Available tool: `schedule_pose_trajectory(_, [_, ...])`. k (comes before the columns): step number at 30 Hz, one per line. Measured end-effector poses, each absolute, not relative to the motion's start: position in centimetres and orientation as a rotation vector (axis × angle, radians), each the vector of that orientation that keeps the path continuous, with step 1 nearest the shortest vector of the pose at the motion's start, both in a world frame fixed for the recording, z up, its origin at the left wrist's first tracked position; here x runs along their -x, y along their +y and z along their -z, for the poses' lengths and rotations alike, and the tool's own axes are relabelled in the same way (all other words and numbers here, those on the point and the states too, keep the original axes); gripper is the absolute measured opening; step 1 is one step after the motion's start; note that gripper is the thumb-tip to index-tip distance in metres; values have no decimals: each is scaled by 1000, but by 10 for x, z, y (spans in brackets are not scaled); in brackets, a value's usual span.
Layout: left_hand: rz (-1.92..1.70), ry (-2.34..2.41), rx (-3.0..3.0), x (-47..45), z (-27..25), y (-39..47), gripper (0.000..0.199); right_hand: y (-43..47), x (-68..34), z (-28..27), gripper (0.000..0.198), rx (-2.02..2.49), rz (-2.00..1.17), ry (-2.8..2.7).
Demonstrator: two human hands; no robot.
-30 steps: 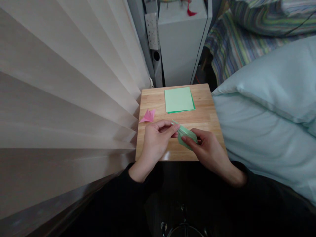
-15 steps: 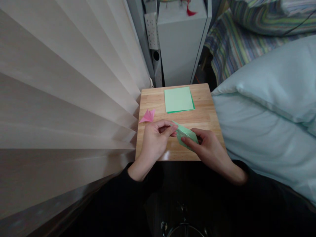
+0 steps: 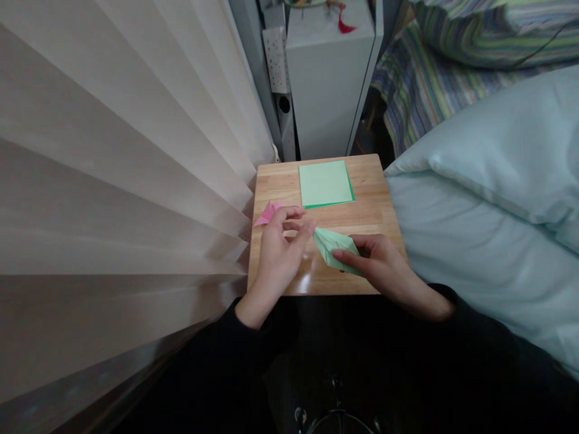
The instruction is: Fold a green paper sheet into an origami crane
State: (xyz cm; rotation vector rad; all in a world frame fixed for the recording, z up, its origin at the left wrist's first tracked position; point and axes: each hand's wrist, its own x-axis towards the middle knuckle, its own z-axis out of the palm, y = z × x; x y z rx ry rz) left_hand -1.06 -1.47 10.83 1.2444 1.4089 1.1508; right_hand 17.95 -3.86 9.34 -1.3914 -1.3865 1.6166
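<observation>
Right hand pinched green origami; left hand, fingers parted, at its nine o'clock. Folding seemed midway; next crease likely needed both.

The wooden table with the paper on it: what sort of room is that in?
Likely a bedroom: pale blue bedding lies to the right of the wooden table, with striped fabric beyond, and a pleated curtain lines the left side.

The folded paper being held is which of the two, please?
The light green folded paper, in the right hand; the pink one lies on the tabletop.
</observation>
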Motion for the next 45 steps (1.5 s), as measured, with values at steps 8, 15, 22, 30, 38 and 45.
schedule_pose_trajectory(8, [-1006,1220,-1068,4,-108,-19,41,-41,-177,-97,32,1351,-1512,-1309])
schedule_pose_trajectory(15, [-1017,1234,-1049,5,-113,-21,23,-45,-177,-97,30,1324,-1521,-1254])
schedule_pose_trajectory(22, [-1077,1241,-1086,14,-111,-13,11,-43,-177,-101,26,1361,-1530,-1236])
schedule_pose_trajectory(30, [-1052,1230,-1163,15,-108,-13,10,-37,-177,-104,27,1371,-1612,-1029])
schedule_pose_trajectory(38, [-1069,1314,-1532,17,-109,-10,5,-37,-179,-104,30,1396,-1527,-1159])
schedule_pose_trajectory(45, [-1021,1330,-1466,16,-111,-9,5,-40,-181,-106,27,1434,-1316,-1392])
